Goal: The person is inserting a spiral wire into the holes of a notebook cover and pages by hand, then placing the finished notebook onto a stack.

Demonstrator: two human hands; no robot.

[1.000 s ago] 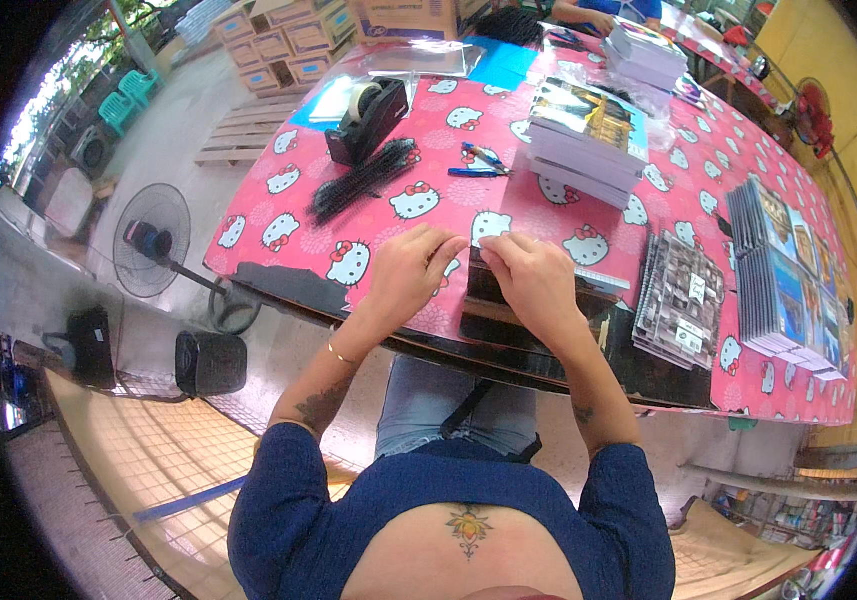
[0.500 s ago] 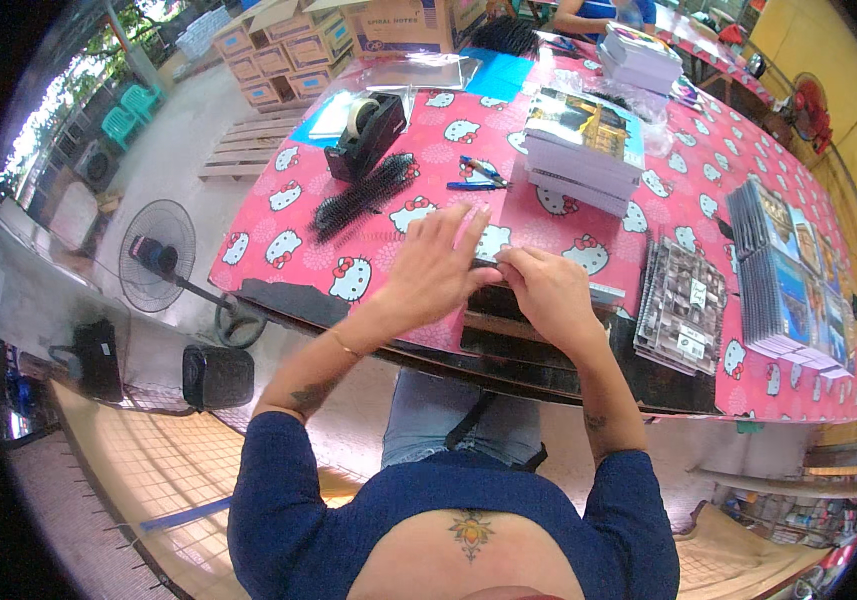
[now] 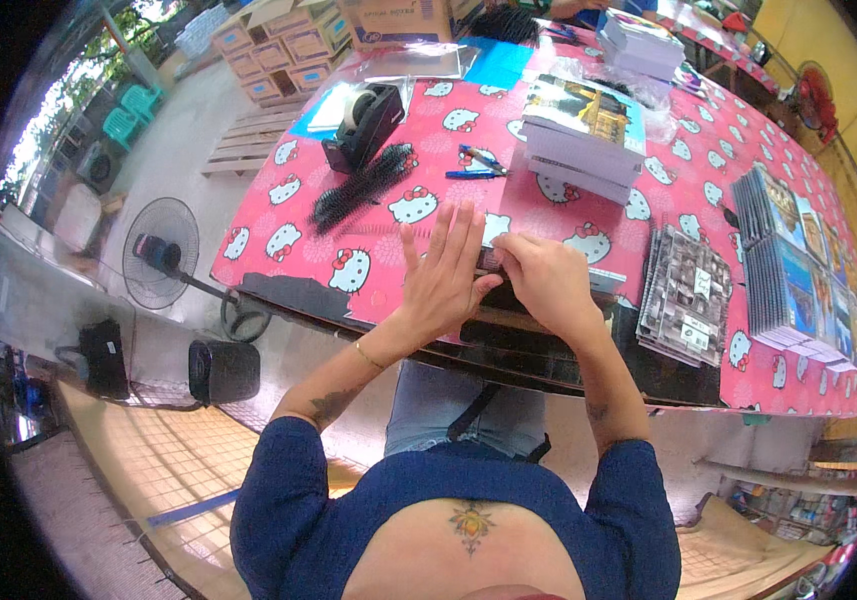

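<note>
Here, one open left hand (image 3: 440, 277), one curled right hand (image 3: 552, 282), grip unclear, one coil bundle (image 3: 358, 192).

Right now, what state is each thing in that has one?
Left hand: flat, palm down
Right hand: curled, grip partly hidden
Dark item at right hand: mostly covered
Tape dispenser: upright, tape roll fitted
Black coils: lying in a loose bundle
Tall book stack: piled, picture side up
Grey-patterned notebooks: closed, overlapping
Blue-covered notebooks: closed, stacked
Standing fan: upright; running or not, unclear
Cartons: stacked
</note>
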